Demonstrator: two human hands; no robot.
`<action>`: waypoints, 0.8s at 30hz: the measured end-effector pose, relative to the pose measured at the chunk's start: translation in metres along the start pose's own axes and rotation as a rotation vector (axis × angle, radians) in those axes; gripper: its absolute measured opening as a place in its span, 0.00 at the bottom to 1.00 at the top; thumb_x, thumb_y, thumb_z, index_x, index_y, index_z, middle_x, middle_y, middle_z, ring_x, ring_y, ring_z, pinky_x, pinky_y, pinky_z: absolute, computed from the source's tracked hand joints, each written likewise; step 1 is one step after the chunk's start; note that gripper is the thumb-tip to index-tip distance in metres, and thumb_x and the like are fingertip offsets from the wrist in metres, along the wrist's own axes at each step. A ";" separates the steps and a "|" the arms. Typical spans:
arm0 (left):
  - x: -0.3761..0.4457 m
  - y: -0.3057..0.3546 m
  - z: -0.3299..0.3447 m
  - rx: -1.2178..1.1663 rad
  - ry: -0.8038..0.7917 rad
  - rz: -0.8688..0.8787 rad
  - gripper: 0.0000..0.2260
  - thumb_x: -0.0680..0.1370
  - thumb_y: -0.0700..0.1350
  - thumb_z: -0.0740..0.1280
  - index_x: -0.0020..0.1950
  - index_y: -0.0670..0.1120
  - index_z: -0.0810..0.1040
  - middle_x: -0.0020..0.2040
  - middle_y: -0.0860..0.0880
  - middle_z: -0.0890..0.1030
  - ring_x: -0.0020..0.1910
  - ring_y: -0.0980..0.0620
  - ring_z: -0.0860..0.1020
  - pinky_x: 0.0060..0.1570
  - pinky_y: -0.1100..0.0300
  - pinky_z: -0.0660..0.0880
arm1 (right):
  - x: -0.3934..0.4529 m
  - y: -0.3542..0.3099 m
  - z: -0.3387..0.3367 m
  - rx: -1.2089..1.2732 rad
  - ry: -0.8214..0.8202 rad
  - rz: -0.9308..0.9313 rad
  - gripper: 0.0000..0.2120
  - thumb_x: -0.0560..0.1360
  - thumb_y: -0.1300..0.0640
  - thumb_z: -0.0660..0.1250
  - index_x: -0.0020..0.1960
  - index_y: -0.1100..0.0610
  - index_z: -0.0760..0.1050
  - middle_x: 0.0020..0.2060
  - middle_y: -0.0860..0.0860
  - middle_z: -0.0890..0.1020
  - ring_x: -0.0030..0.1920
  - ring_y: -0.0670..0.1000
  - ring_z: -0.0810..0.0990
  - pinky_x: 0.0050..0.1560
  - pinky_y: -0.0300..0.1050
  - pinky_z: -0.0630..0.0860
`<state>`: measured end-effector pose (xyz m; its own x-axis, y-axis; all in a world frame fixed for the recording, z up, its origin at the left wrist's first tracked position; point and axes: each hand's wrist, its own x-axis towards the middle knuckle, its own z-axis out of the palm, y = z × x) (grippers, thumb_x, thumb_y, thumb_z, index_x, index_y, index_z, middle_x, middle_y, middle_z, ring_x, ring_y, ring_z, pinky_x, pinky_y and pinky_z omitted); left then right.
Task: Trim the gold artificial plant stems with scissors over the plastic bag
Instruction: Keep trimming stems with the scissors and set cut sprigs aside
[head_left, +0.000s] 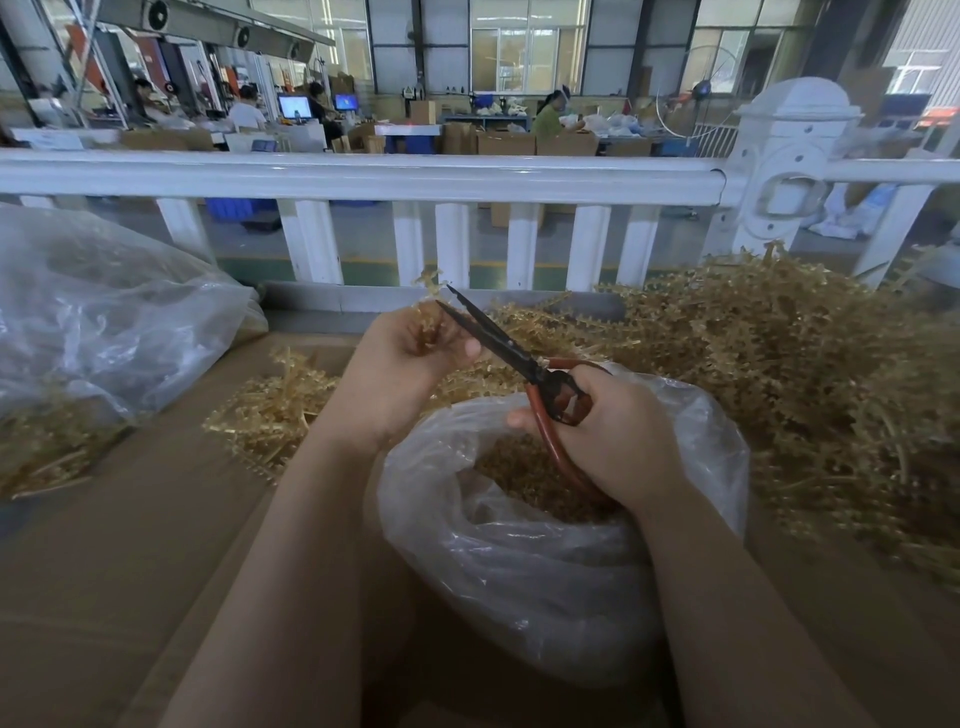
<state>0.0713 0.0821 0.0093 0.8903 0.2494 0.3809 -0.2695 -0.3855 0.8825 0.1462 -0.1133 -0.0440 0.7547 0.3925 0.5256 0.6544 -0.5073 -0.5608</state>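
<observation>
Gold stem (429, 317) pinched in left hand (410, 364); right hand (608, 431) grips parted scissors (498, 338) above plastic bag (561, 561), so trimmings fall inside.

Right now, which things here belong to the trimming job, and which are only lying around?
In use:
- left hand holding a gold stem
- right hand gripping the scissors
- open plastic bag of clippings below
- big pile of gold stems

Lying about:
- second plastic bag, far left
- white railing
</observation>
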 end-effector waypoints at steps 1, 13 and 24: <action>0.000 0.000 0.000 -0.003 0.001 -0.003 0.05 0.77 0.38 0.71 0.52 0.45 0.84 0.47 0.51 0.86 0.49 0.56 0.83 0.57 0.60 0.76 | 0.000 0.000 0.000 -0.023 -0.005 -0.004 0.20 0.63 0.21 0.65 0.41 0.36 0.70 0.35 0.30 0.78 0.43 0.32 0.76 0.33 0.29 0.65; 0.001 0.002 0.004 0.105 -0.081 -0.016 0.05 0.77 0.41 0.72 0.48 0.51 0.85 0.48 0.50 0.86 0.50 0.54 0.83 0.57 0.53 0.76 | 0.000 -0.002 -0.002 -0.078 0.014 -0.040 0.25 0.66 0.23 0.65 0.45 0.43 0.75 0.32 0.37 0.76 0.37 0.35 0.75 0.33 0.31 0.66; 0.001 -0.004 0.005 0.058 -0.085 -0.016 0.03 0.77 0.41 0.72 0.50 0.45 0.84 0.47 0.48 0.86 0.51 0.50 0.83 0.61 0.48 0.75 | 0.000 -0.002 0.000 0.040 0.004 -0.018 0.26 0.62 0.18 0.61 0.44 0.38 0.74 0.33 0.35 0.77 0.38 0.37 0.77 0.38 0.36 0.72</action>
<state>0.0752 0.0794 0.0050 0.9228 0.1807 0.3403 -0.2356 -0.4340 0.8696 0.1452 -0.1117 -0.0429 0.7428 0.3982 0.5382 0.6691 -0.4689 -0.5766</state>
